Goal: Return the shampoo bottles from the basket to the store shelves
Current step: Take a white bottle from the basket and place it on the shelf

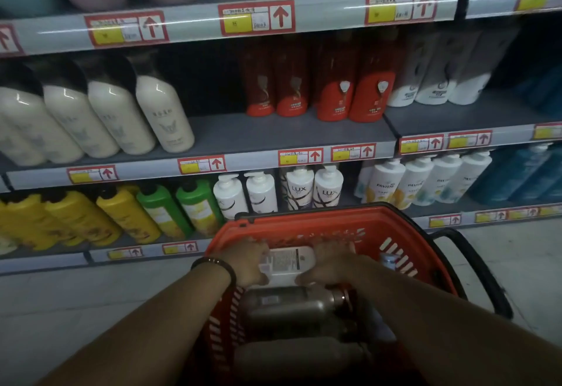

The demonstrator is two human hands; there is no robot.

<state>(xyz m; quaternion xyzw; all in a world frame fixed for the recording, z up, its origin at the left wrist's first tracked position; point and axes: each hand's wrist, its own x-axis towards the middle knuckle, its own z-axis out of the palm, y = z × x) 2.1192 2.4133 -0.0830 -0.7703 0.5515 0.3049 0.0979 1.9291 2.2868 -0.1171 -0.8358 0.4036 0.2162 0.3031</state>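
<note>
Fingers of left hand (246, 262) and right hand (330, 264) gripping white bottle (287, 259), in red basket (304, 218) with grey bottles (286, 308)

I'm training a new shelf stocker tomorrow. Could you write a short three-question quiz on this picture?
1. True or false: the left hand and the right hand both grip the white bottle in the red basket.
2. The green bottles stand on which visible shelf level? A. top B. middle C. bottom
3. Fill in: the wristband is on the ___ wrist.
Key: 1 true; 2 C; 3 left.
</note>
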